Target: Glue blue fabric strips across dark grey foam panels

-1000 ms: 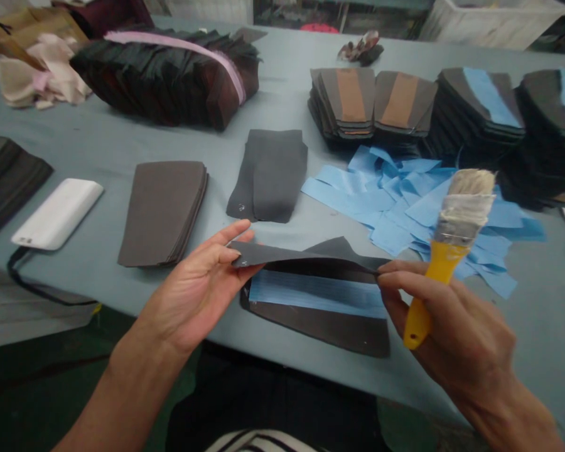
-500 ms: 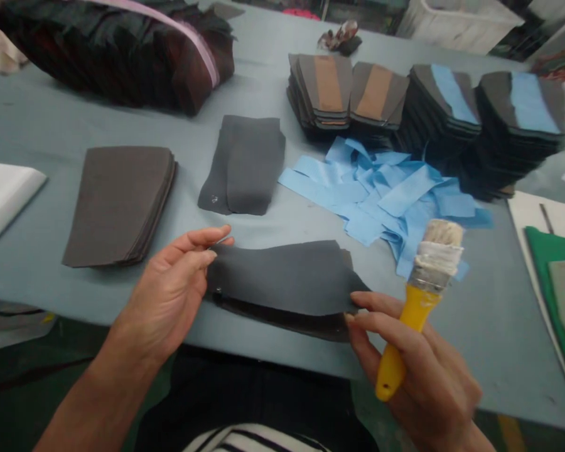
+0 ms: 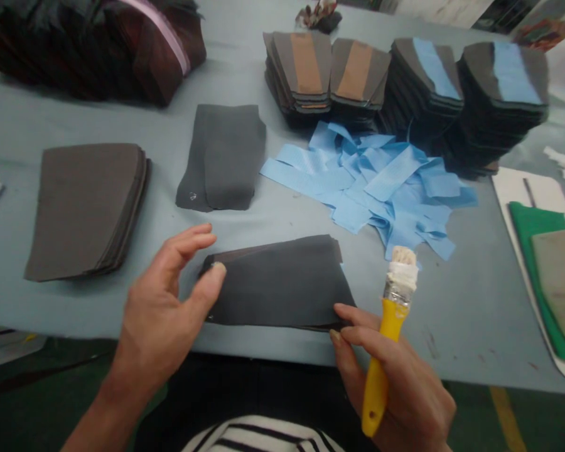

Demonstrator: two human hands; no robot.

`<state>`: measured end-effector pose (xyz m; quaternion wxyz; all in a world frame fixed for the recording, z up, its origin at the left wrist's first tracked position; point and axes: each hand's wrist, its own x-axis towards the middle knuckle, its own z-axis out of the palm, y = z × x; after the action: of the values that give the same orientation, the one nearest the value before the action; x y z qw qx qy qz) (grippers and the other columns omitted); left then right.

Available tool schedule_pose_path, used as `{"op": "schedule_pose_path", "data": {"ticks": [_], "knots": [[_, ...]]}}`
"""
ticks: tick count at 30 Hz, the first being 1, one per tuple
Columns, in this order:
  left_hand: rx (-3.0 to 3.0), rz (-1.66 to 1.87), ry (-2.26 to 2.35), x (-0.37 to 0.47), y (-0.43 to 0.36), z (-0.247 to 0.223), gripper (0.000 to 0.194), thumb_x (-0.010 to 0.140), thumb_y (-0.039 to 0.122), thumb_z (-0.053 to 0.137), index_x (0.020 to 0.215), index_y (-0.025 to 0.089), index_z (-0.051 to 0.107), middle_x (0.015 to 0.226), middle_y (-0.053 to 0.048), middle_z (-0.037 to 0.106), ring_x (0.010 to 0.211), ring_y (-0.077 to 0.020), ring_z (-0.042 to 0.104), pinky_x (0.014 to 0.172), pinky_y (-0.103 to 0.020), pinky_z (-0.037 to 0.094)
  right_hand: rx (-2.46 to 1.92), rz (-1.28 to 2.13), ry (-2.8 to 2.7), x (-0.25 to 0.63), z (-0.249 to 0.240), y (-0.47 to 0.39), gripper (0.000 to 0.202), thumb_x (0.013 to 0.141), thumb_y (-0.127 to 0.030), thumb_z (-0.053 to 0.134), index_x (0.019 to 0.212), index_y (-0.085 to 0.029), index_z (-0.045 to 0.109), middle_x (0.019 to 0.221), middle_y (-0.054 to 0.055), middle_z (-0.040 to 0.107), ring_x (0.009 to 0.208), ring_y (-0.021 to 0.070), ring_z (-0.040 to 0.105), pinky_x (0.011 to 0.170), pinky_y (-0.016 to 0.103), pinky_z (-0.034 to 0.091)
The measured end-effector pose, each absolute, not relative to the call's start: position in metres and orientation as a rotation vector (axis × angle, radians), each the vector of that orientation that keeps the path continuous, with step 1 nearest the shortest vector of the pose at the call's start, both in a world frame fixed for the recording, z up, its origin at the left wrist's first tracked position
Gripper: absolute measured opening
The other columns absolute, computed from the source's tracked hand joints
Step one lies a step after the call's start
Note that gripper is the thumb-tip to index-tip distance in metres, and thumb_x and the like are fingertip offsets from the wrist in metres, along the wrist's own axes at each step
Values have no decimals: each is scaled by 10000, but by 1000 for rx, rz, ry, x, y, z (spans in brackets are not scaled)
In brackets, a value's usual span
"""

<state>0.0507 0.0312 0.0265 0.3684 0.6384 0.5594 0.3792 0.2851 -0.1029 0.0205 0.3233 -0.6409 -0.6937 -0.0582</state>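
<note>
Several dark grey fabric pieces (image 3: 277, 285) lie stacked near the table's front edge, their edges not quite lined up. My left hand (image 3: 164, 301) is open at the stack's left end, thumb resting on the top piece and fingers spread apart from it. In my right hand (image 3: 395, 376) a paintbrush (image 3: 386, 351) with a yellow handle stands upright, its bristles pale and coated. The index finger and thumb of that hand also touch the stack's right front corner. Beyond it lie two overlapping grey pieces (image 3: 230, 157).
A stack of brown-grey pieces (image 3: 85, 207) sits left. Loose blue strips (image 3: 376, 179) lie heaped behind, before tall stacks with brown bands (image 3: 306, 63) and blue bands (image 3: 515, 72). A tied dark bundle (image 3: 98, 50) is back left; a white board (image 3: 513, 182) with green cloth, right.
The top grey piece, raised along its front edge before, now lies flatter on the stack. My left hand's fingers have opened from a pinch. The view has shifted slightly.
</note>
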Motion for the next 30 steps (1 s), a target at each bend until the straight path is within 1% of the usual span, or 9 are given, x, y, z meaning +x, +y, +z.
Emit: {"op": "schedule_pose_path", "data": {"ticks": [2, 4, 7, 9, 11, 14, 20, 24, 30], "knots": [[2116, 796, 1357, 45, 26, 23, 524, 961, 402, 732, 1449, 263, 601, 1578, -82, 609, 1505, -335, 527, 1299, -519, 381, -1672, -190, -1787, 284, 19, -102, 98, 1047, -112, 686, 1061, -202, 650, 985, 109, 853, 830, 190, 844, 834, 277, 692], [2479, 588, 1220, 39, 23, 18, 736, 945, 431, 744, 1586, 228, 446, 1648, -148, 527, 1553, -391, 459, 1290, -588, 374, -1655, -221, -1761, 284, 19, -100, 65, 1048, -116, 697, 1041, -172, 665, 972, 113, 853, 828, 171, 842, 871, 243, 668], [2723, 398, 1129, 32, 25, 9, 1015, 848, 493, 814, 1656, 170, 292, 1662, -238, 483, 1537, -481, 451, 1244, -674, 394, -1649, -223, -1765, 286, 19, -97, 60, 1040, -105, 707, 1028, -154, 677, 992, 115, 854, 870, 161, 841, 937, 227, 634], [2771, 330, 1107, 30, 28, 5, 1107, 804, 516, 835, 1665, 153, 242, 1640, -269, 498, 1493, -501, 499, 1218, -689, 420, -1652, -219, -1776, 286, 19, -97, 64, 1043, -108, 701, 1015, -160, 678, 1012, 111, 854, 891, 156, 839, 963, 222, 620], [2782, 299, 1093, 29, 31, 4, 1106, 809, 508, 823, 1666, 155, 219, 1619, -279, 517, 1457, -491, 543, 1207, -679, 438, -1658, -210, -1770, 286, 19, -97, 68, 1045, -110, 696, 1011, -166, 678, 1022, 107, 853, 896, 148, 836, 975, 216, 613], [2770, 284, 1109, 29, 34, 5, 1031, 855, 494, 778, 1659, 175, 218, 1579, -266, 557, 1419, -468, 582, 1210, -675, 437, -1659, -194, -1759, 285, 19, -99, 76, 1031, -95, 705, 1036, -166, 678, 1037, 108, 851, 914, 142, 832, 988, 213, 609], [2782, 282, 1092, 31, 40, 9, 910, 908, 493, 700, 1639, 187, 252, 1524, -257, 588, 1377, -470, 598, 1142, -672, 496, -1671, -151, -1746, 285, 17, -109, 136, 997, -59, 723, 1067, -171, 691, 1083, 100, 845, 951, 147, 827, 1005, 226, 610], [2785, 282, 1068, 31, 43, 10, 887, 908, 483, 698, 1625, 178, 276, 1501, -252, 597, 1349, -459, 608, 1117, -642, 520, -1718, -127, -1717, 281, 16, -113, 126, 1015, -72, 700, 1063, -188, 690, 1080, 83, 845, 945, 151, 827, 975, 234, 621], [2799, 259, 1041, 30, 46, 10, 896, 912, 535, 692, 1631, 200, 276, 1503, -216, 598, 1354, -439, 601, 1142, -603, 504, -1746, -119, -1638, 276, 10, -113, 95, 1041, -112, 681, 1063, -204, 691, 1050, 61, 845, 897, 154, 827, 923, 246, 636]]}}
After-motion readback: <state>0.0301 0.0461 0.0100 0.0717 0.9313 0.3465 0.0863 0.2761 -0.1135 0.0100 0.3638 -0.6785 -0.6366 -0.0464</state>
